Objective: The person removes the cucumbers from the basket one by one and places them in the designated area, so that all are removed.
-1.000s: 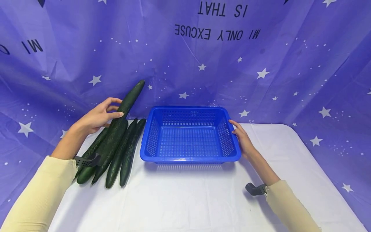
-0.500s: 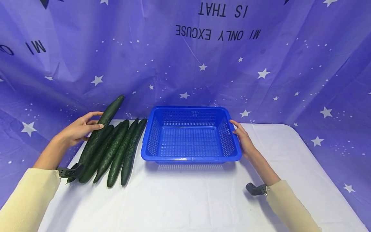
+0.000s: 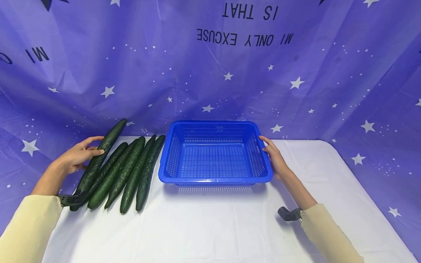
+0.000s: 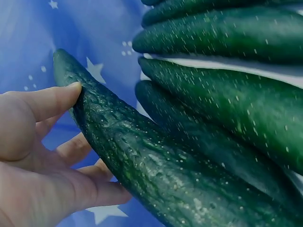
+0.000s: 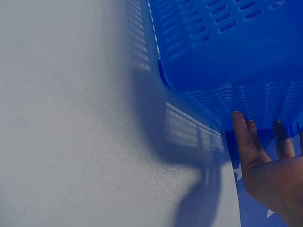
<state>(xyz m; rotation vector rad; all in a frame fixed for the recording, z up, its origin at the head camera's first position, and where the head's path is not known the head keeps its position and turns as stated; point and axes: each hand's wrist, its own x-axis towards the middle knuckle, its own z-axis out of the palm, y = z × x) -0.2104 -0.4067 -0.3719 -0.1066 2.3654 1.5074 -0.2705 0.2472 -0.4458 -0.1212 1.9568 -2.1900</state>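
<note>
At the left of the table, my left hand (image 3: 79,155) grips a long dark green cucumber (image 3: 112,138), thumb on one side and fingers on the other. In the left wrist view the hand holds this cucumber near its far tapered end, and its skin looks bumpy. The held cucumber slants up past the table's back edge. Several more cucumbers (image 3: 126,171) lie side by side to its right. A blue plastic basket (image 3: 215,180) with slotted walls stands in the middle, nothing in it. My right hand (image 3: 276,157) touches its right side with fairly straight fingers.
A white cloth (image 3: 210,226) covers the table. Behind and beside it hangs a purple curtain (image 3: 210,80) with white stars and printed letters. A dark strap mount (image 3: 289,214) sits on my right wrist.
My left hand has moved left and down with the cucumber, from above the other cucumbers to their left end. The right hand and the basket have stayed in place.
</note>
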